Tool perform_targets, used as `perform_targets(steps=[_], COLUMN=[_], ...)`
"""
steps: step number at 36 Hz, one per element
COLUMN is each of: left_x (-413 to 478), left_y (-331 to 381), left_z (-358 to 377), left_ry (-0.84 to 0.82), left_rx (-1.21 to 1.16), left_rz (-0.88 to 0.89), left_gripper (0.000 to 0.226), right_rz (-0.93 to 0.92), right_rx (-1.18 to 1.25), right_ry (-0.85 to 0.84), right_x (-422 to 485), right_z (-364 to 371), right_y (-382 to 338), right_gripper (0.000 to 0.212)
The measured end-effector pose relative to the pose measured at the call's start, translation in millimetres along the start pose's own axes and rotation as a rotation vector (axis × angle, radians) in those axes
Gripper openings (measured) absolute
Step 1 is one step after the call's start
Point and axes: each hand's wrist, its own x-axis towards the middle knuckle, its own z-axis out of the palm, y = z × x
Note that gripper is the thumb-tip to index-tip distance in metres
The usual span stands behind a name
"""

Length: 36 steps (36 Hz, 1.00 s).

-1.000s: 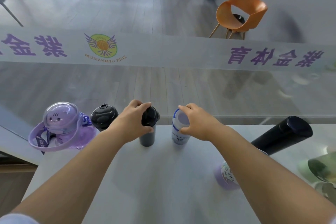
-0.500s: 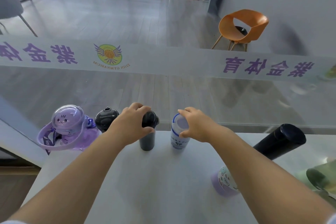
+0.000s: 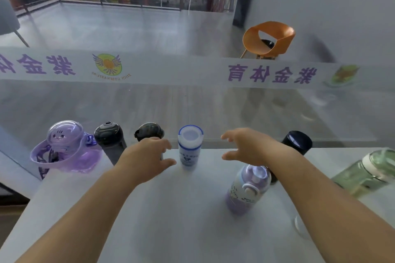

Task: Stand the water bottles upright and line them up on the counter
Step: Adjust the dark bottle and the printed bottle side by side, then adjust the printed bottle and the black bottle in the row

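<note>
Both hands, left (image 3: 149, 156) and right (image 3: 245, 147), spread, holding nothing. Risk: the right forearm passes just beside the lilac bottle (image 3: 248, 190); a brush could topple it on the desk (image 3: 171, 220).

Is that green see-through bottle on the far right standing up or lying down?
Lying down. The translucent green bottle rests on its side on the white counter, its white collar pointing toward the right edge, unlike the upright white bottle with the blue-rimmed cap.

Purple mirrored characters 紫金体育 on glass band (image 3: 192, 72); bottle label (image 3: 188, 159) print too blurred to read.
</note>
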Motion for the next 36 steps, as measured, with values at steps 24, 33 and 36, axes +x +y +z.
perform_targets(steps=[24, 33, 36], left_x=[2.7, 16.5, 20.5], left_y=[132.5, 184.9, 190.1], left_z=[43.1, 67.6, 74.2], left_ry=[-0.163, -0.273, -0.293], left_rx=[-0.105, -0.23, -0.184], left_rz=[0.34, 0.25, 0.229], left_gripper=[0.045, 0.069, 0.07], right_rz=[0.422, 0.309, 0.244], right_rx=[0.104, 0.008, 0.029], right_ry=[0.266, 0.337, 0.339], right_x=[-124.3, -101.6, -88.1], right_z=[17.3, 12.6, 13.8], right_y=[100.2, 154.4, 166.6], right_gripper=[0.048, 0.056, 0.057])
